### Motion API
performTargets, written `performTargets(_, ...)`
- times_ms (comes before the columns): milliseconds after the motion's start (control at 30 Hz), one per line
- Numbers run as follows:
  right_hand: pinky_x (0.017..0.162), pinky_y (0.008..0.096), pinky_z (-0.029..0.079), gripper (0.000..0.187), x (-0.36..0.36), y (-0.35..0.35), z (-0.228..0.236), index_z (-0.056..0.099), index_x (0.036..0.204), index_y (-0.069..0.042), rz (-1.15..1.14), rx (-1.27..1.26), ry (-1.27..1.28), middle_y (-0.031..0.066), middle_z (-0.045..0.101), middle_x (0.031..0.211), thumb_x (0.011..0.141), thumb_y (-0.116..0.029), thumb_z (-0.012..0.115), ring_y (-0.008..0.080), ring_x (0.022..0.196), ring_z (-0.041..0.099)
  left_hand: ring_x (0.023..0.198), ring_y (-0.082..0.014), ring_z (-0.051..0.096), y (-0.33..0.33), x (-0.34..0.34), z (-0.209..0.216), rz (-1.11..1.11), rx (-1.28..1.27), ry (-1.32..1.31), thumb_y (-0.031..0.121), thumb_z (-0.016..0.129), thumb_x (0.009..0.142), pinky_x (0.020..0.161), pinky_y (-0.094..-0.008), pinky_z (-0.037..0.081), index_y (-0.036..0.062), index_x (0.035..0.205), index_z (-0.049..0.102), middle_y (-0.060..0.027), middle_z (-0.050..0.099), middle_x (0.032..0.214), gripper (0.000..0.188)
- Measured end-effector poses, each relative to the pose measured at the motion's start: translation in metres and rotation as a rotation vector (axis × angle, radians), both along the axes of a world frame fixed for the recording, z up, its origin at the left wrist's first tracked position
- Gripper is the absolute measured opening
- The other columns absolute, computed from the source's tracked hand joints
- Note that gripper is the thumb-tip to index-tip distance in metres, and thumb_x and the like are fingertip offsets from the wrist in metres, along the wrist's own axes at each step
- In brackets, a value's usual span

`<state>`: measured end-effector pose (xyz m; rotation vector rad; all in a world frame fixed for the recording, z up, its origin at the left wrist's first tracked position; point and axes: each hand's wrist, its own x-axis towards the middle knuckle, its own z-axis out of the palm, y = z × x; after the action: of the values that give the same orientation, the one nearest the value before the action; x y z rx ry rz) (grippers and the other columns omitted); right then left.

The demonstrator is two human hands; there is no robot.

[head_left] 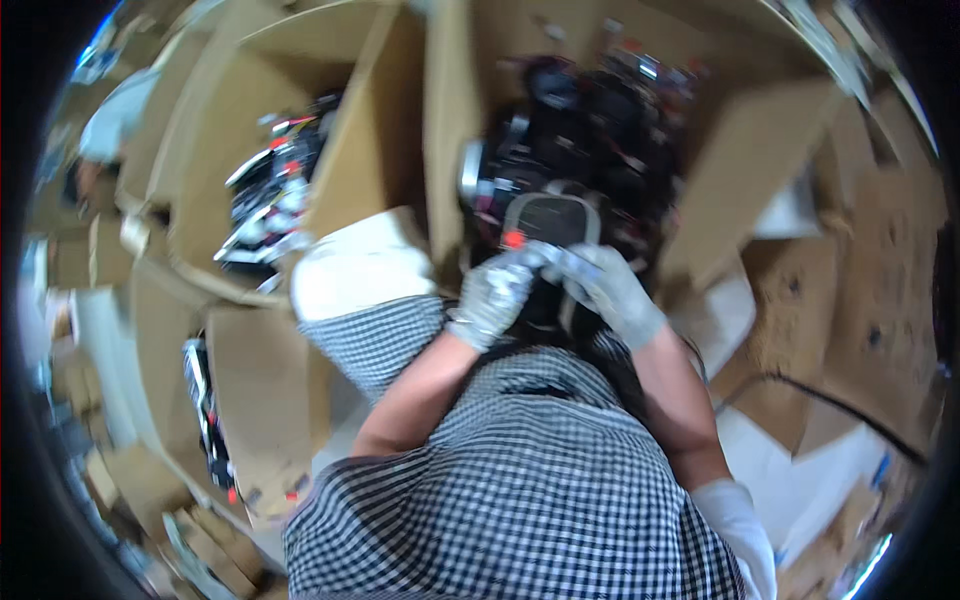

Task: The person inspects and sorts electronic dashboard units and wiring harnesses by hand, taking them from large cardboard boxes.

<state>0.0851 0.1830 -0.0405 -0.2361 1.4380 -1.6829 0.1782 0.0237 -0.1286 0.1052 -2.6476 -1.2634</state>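
My left hand and my right hand, both in pale gloves, come together in front of my body. Their fingers are closed around a small light-coloured thing, too blurred to name. Just beyond the fingertips shows a dark item with a grey rounded rim, and a red spot sits by its lower left. I cannot tell whether that item is joined to what I hold. Past it, a large cardboard box contains a heap of black items, smeared by motion.
At the left stands another open carton with black, white and red pieces in it. A white wrapped bundle lies beside my left arm. Cardboard flaps rise at the right, above a dark cable. Another person's arm shows far left.
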Motion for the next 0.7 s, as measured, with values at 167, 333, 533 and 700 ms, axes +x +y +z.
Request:
performTargets(167,0.036,0.0194,0.02,0.037,0.014,-0.001,-0.01,0.063,0.076,-0.001,-0.084,0.101,-0.182,-0.0039,0.039,0.048,0.089,-0.035,0.057,0.0039,0.036,0.028,0.086,-0.0282,0.063,-0.004,0.008,0.007,0.055,0.14,-0.024,0.019,0.055,0.086,0.072,-0.0339,0.051,0.0124,0.12,0.058,-0.0144,0.065,0.103,0.034)
performTargets(333,0.036,0.0187,0.022,0.034,0.024,-0.018,-0.01,0.061,0.08,-0.002,-0.176,0.016,-0.373,-0.0044,0.038,0.05,0.091,-0.033,0.054,0.0041,0.037,0.029,0.061,-0.0284,0.062,-0.02,0.013,0.022,0.098,-0.265,-0.09,0.029,0.051,0.085,0.05,-0.0389,0.047,0.0176,0.116,0.059,-0.0118,0.066,0.087,0.034)
performTargets(533,0.034,0.0181,0.019,0.019,0.027,-0.006,0.002,0.058,0.085,-0.01,-0.053,0.157,-0.498,-0.0091,0.035,0.052,0.094,-0.023,0.048,0.001,0.037,0.026,0.058,-0.0189,0.062,-0.007,0.017,0.028,-0.002,0.472,0.054,0.018,0.057,0.081,0.047,-0.0327,0.046,0.0145,0.104,0.066,-0.0094,0.066,0.074,0.025)
performTargets(700,0.038,0.0182,0.019,0.029,0.034,0.026,-0.019,0.057,0.093,-0.009,0.121,0.293,-0.011,-0.0095,0.032,0.054,0.094,-0.036,0.048,0.001,0.043,0.027,0.081,-0.0278,0.061,0.013,0.002,-0.034,-0.274,0.369,0.268,0.012,0.055,0.082,0.071,-0.0352,0.05,0.004,0.094,0.062,-0.0131,0.064,0.089,0.016)
